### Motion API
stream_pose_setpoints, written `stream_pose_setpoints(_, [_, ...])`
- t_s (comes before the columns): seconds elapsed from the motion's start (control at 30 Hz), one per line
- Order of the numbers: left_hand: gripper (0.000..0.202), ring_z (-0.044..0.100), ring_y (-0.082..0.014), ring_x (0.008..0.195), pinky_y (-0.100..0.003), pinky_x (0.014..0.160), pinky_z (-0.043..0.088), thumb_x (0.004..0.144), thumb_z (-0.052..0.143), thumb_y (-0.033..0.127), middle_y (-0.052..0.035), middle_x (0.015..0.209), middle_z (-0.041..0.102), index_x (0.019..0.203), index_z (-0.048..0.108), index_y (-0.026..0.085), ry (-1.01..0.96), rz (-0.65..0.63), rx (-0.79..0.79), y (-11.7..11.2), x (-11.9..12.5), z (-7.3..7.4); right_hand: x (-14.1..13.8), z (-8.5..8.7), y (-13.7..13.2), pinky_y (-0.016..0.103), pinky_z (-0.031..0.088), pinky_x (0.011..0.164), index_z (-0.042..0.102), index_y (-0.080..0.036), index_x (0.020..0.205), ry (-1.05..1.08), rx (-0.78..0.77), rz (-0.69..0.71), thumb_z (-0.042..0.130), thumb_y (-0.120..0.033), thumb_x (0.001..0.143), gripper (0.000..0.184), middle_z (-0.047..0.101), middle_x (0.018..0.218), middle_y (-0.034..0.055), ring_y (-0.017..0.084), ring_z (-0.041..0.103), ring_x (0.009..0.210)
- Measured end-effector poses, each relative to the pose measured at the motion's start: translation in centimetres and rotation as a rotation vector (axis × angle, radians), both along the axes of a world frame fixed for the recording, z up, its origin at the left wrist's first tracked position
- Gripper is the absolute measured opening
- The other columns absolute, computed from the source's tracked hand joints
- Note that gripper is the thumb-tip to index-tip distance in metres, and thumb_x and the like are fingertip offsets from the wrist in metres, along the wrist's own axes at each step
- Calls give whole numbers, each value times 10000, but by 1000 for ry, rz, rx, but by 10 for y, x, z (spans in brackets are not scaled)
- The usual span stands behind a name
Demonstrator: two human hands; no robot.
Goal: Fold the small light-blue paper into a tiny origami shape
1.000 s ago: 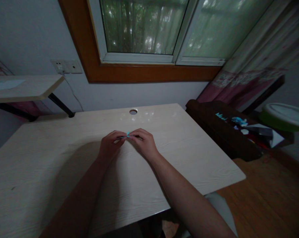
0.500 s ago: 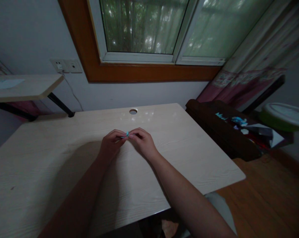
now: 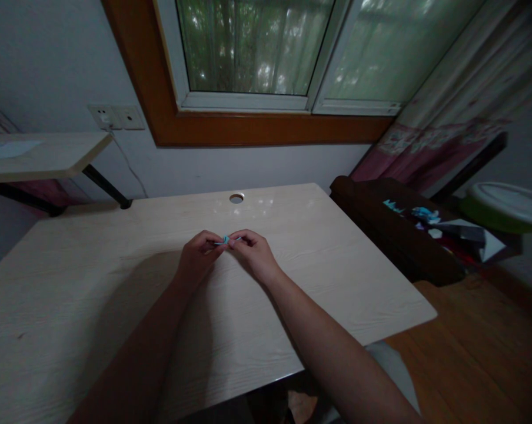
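Both my hands meet at the middle of a pale wooden desk (image 3: 116,282). My left hand (image 3: 198,259) and my right hand (image 3: 256,254) are closed in a pinch on a small light-blue folded piece (image 3: 226,239) held between their fingertips. The piece is tiny and mostly hidden by the fingers, so its shape is unclear. My hands rest on or just above the desk top.
A round cable hole (image 3: 236,198) sits near the desk's far edge. A dark wooden piece of furniture (image 3: 381,229) with scattered coloured bits stands to the right. A green-and-white round container (image 3: 504,206) is at far right. A second desk (image 3: 40,154) stands at left below wall sockets (image 3: 115,117).
My hands stay in place on the blue piece; only the fingertips shift slightly.
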State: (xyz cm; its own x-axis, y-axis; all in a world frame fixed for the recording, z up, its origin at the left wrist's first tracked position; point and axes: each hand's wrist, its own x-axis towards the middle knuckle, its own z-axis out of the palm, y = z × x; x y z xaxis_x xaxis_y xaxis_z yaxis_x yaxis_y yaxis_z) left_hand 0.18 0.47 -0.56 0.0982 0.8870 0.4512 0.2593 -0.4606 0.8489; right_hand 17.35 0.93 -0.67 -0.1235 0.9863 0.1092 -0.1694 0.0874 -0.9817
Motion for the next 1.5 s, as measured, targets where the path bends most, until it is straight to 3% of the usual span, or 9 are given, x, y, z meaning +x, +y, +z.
stream_pose_setpoints(0.4, [158,659,-142,740,-242,691,542,826,709,351,-23,856,694,870,676,203,53,32,13,-2,0,2,1,-1,1,229,280,509,706,-180,821,-12,-17,-24,780,-394,692,261,521,588,-48,81,390,526])
stream_pose_setpoints(0.57, [145,660,-138,708,-239,667,540,827,705,343,-19,830,701,850,671,204,45,39,-12,-1,0,1,0,1,1,230,315,508,700,-188,827,-26,-28,-35,779,-395,685,263,519,580,-52,85,400,517])
stream_pose_setpoints(0.77, [165,666,-140,692,-236,649,539,802,731,351,-18,806,712,852,680,202,7,45,-59,1,0,-1,-1,-3,3,277,482,694,723,-197,908,47,-12,5,787,-369,680,292,693,834,26,131,597,714])
stream_pose_setpoints(1.13, [189,694,-153,720,-249,667,556,779,751,351,-20,808,729,864,680,197,-47,50,-101,2,2,-4,0,-2,3,242,381,554,731,-188,861,-52,-4,-60,781,-404,688,281,616,661,-18,103,480,570])
stream_pose_setpoints(1.5, [224,715,-165,742,-275,697,581,768,757,378,-30,828,742,887,679,205,-121,30,-112,7,1,-14,1,-6,5,260,433,630,718,-201,849,-129,66,-80,768,-417,706,264,674,753,9,137,557,659])
